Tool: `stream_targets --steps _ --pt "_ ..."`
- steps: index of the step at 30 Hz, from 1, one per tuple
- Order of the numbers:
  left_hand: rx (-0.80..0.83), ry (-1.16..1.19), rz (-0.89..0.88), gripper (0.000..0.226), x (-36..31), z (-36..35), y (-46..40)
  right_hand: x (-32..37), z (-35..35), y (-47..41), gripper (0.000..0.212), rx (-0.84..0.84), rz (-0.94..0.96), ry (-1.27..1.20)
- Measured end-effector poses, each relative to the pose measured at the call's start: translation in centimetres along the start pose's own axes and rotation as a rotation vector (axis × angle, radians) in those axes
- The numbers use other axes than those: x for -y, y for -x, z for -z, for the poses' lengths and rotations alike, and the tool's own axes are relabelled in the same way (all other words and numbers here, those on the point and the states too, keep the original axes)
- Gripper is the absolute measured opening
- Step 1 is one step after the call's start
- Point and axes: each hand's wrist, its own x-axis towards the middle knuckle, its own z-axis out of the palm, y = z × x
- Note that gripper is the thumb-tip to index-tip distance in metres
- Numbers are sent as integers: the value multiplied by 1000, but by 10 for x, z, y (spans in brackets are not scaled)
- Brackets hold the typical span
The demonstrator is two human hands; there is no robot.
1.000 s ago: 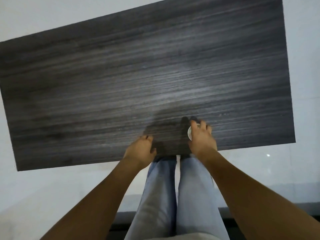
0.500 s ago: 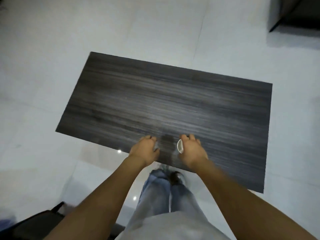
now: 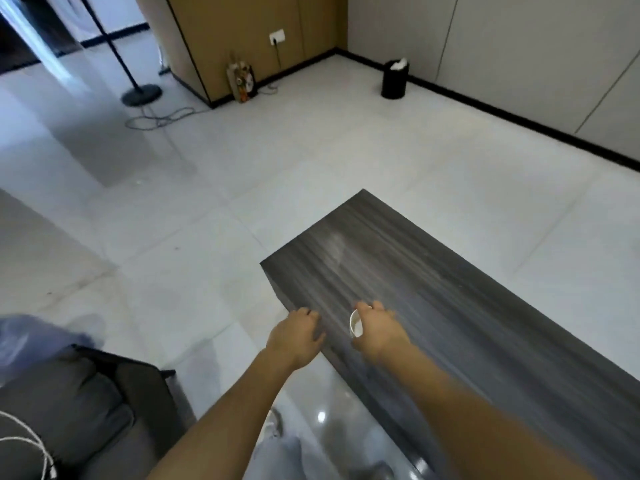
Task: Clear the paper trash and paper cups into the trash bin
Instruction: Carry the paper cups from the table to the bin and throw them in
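While curled round, right hand [image 3: 379,329] on one paper cup [image 3: 356,323]; left hand [image 3: 298,336] loose, holding nothing; one trash bin [image 3: 394,79] far off.

Head view, forward and downward
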Motion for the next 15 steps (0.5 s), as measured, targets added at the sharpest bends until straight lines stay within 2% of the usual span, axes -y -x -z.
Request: stream_targets --steps 3,6,15 --pt "-8 23 80 45 56 22 0 59 -3 -29 55 36 67 81" --pt "-2 25 116 46 118 50 -8 118 -7 -61 60 57 101 119" --pt "12 5 138 47 295 152 -56 282 -32 -158 65 50 128 52"
